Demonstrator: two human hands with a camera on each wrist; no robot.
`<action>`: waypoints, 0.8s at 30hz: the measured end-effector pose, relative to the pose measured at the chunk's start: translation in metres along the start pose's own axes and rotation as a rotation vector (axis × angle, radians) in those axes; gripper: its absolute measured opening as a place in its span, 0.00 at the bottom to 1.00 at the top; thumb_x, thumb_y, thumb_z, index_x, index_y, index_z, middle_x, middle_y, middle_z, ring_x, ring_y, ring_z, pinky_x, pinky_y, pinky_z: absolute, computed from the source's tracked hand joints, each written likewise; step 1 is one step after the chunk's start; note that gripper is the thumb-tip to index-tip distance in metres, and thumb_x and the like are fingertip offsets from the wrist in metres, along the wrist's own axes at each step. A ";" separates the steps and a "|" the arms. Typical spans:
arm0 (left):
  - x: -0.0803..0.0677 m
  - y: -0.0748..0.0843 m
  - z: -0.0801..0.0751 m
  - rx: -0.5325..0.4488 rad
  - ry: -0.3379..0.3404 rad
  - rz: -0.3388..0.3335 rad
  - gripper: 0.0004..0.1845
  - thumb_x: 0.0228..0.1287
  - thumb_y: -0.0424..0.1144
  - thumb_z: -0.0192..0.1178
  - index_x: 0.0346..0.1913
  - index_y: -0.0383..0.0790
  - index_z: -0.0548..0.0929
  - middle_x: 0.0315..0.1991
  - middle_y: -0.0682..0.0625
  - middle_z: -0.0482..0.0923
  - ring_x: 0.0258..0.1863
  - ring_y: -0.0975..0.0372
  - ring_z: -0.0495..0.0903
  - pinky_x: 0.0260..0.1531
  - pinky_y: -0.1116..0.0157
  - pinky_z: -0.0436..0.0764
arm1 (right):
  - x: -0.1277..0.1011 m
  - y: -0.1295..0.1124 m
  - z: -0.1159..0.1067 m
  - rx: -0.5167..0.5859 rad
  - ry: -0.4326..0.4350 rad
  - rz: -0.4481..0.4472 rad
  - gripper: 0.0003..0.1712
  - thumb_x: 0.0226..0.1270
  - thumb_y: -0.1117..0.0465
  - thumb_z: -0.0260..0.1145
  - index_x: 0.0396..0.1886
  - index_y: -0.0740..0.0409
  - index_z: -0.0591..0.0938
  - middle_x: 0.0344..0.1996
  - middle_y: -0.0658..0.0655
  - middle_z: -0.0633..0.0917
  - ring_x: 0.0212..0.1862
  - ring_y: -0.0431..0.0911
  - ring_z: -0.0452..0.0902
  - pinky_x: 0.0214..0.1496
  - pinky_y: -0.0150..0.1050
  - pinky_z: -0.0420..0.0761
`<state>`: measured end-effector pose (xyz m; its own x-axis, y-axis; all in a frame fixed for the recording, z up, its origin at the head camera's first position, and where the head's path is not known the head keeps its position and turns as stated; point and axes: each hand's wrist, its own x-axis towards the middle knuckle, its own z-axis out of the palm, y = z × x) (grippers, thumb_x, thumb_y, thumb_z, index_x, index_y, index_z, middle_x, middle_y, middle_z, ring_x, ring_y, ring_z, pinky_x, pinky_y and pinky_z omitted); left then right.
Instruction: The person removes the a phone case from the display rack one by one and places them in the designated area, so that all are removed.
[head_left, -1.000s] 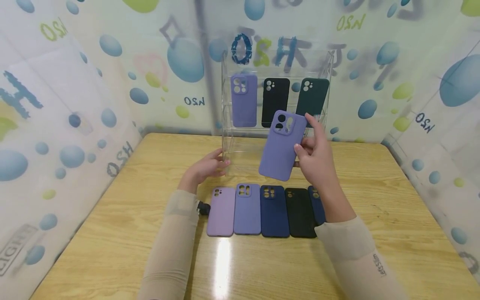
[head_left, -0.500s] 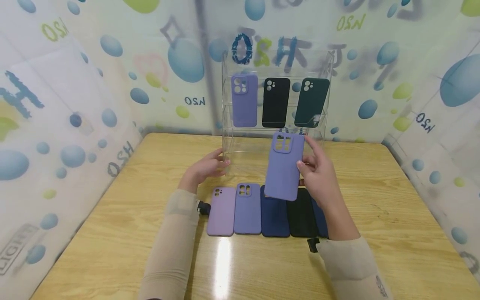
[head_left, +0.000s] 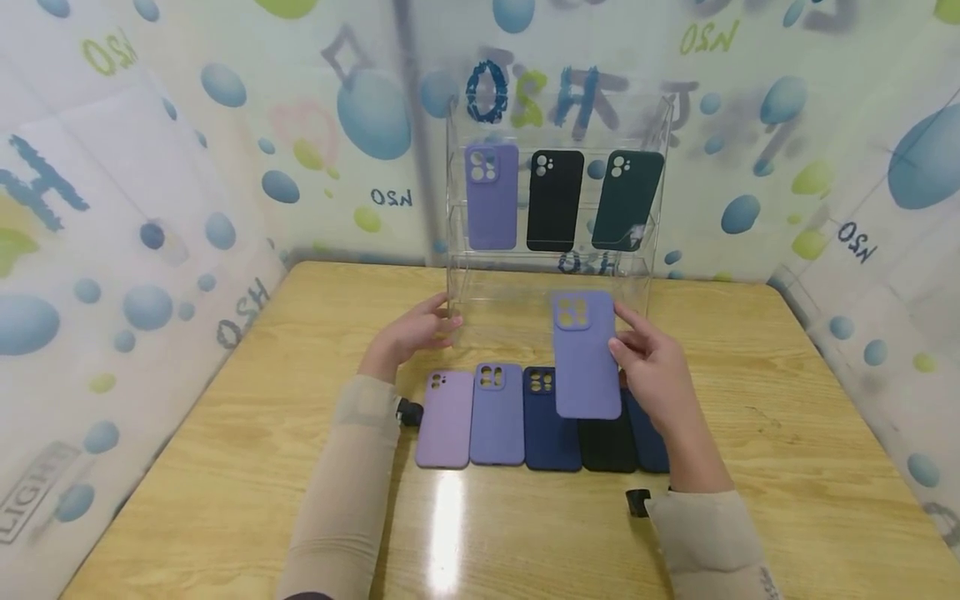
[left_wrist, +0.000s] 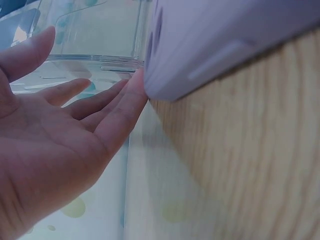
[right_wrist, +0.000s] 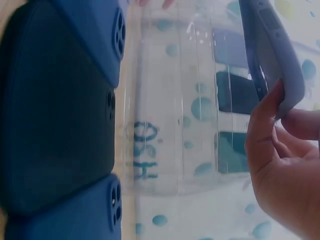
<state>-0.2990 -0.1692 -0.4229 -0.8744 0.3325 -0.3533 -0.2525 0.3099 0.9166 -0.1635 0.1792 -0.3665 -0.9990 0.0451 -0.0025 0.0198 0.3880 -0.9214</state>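
One lavender, rectangular phone case [head_left: 587, 367] with a squared camera frame is grasped by the right grip [head_left: 654, 367], thumb on the near face and fingers behind, along the right edge. The case is held nearly upright in the air, its left and bottom edges touching nothing.

Below and left of the right grip, a side-by-side row lies on the pale wooden bench [head_left: 765, 433]: a pink-lilac case [head_left: 445, 421], a periwinkle case [head_left: 498, 425], a navy case [head_left: 551, 437], a matte black case [head_left: 607, 448] and a second navy case [head_left: 651, 437], partly hidden under the right wrist. Their long edges lie touching or nearly so.

The left grip [head_left: 411, 333] is released, fingers loosely extended at the left edge of a clear plastic tiered rack [head_left: 517, 298]; contact cannot be told. Beyond the right grip, the rack's upper part bears a lavender case with four holes [head_left: 492, 200], a slim black case [head_left: 555, 200] and a dark green case [head_left: 628, 204], spaced apart. Right of the right grip, bench wood runs to its side edge; more wood stretches left of the left grip.
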 end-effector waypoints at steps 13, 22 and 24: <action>-0.003 0.002 -0.002 0.000 0.012 -0.013 0.43 0.83 0.39 0.56 0.89 0.50 0.42 0.87 0.38 0.49 0.81 0.46 0.64 0.76 0.49 0.75 | 0.000 0.031 -0.051 -0.012 0.084 0.015 0.32 0.87 0.58 0.55 0.85 0.45 0.64 0.48 0.43 0.86 0.42 0.32 0.79 0.39 0.29 0.86; -0.002 0.001 -0.001 0.000 0.007 -0.012 0.44 0.83 0.40 0.57 0.89 0.51 0.42 0.87 0.38 0.48 0.80 0.46 0.65 0.75 0.50 0.76 | -0.005 0.052 -0.085 0.002 0.168 0.086 0.31 0.85 0.55 0.58 0.82 0.51 0.69 0.41 0.29 0.81 0.40 0.29 0.81 0.39 0.27 0.86; -0.002 0.001 -0.001 -0.001 0.007 -0.011 0.44 0.82 0.40 0.57 0.89 0.51 0.42 0.87 0.38 0.49 0.80 0.46 0.65 0.76 0.50 0.75 | -0.005 0.057 -0.092 0.002 0.183 0.104 0.30 0.85 0.55 0.58 0.82 0.51 0.69 0.42 0.30 0.80 0.41 0.29 0.81 0.39 0.26 0.86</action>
<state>-0.2983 -0.1701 -0.4211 -0.8745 0.3231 -0.3618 -0.2622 0.3125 0.9130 -0.1538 0.2854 -0.3834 -0.9675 0.2514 -0.0269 0.1220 0.3707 -0.9207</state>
